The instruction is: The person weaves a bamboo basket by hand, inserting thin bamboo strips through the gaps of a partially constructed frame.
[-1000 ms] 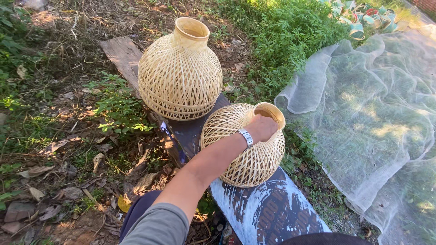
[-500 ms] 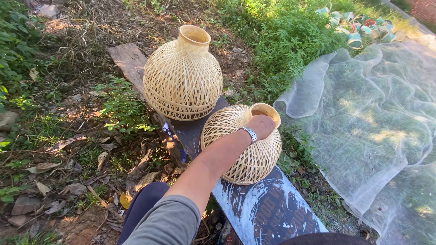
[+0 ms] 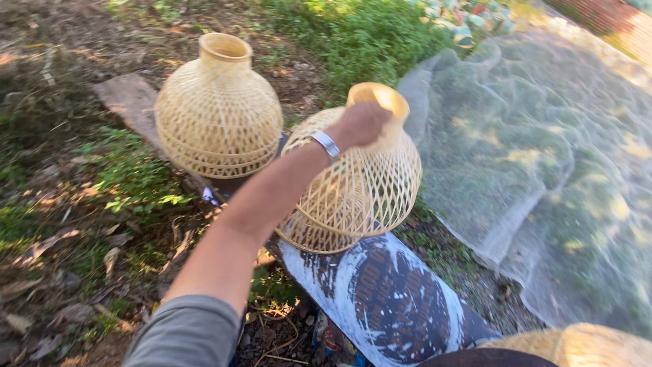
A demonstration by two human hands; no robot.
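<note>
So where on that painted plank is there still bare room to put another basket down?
The near end of the plank, between the lifted basket and the picture's bottom edge, is bare. Its far half is crowded: the upright basket stands there, and the left hand holds the lifted one right beside it. The netting borders the right.

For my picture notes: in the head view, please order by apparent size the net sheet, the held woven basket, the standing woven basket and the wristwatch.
1. Net sheet, largest by far.
2. Held woven basket and standing woven basket: alike; the held one is nearer the camera, so no ranking.
3. Wristwatch on the left hand, smallest.
</note>
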